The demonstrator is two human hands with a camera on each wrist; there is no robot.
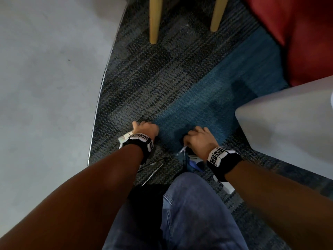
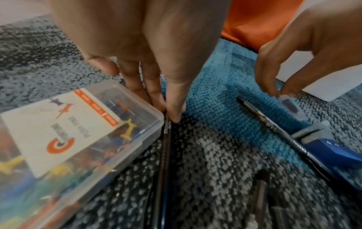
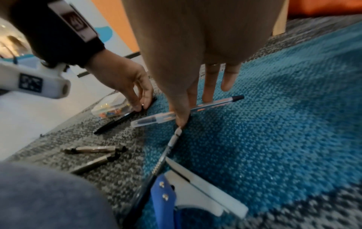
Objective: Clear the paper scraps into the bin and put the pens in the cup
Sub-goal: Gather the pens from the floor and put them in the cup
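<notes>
Fingers first: the left hand (image 2: 137, 46) points its fingertips (image 2: 176, 114) down, pinched together on the end of a black pen (image 3: 125, 117) that lies flat on the carpet (image 1: 171, 78), hard against the corner of a clear push-pin box (image 2: 78, 139). Over at three o'clock from it, the right hand (image 3: 195, 46) has thumb and forefinger nipped on a clear-barrelled pen (image 3: 188, 111), its dark cap out at two o'clock; the other fingers hang straight.

Nearest the camera in the head view, a denim knee (image 1: 189, 213). Just beyond it, two short metal-tipped pieces (image 3: 92, 156) lie near each other on the grey weave at seven o'clock from the right hand. A slim pen (image 3: 168, 148) runs back from that hand's fingertips toward a blue-and-white stapler (image 3: 186, 193). Further out, two wooden legs (image 1: 155, 20) at twelve, a red seat (image 1: 297, 33) at one. Neither cup nor bin appears in view.
</notes>
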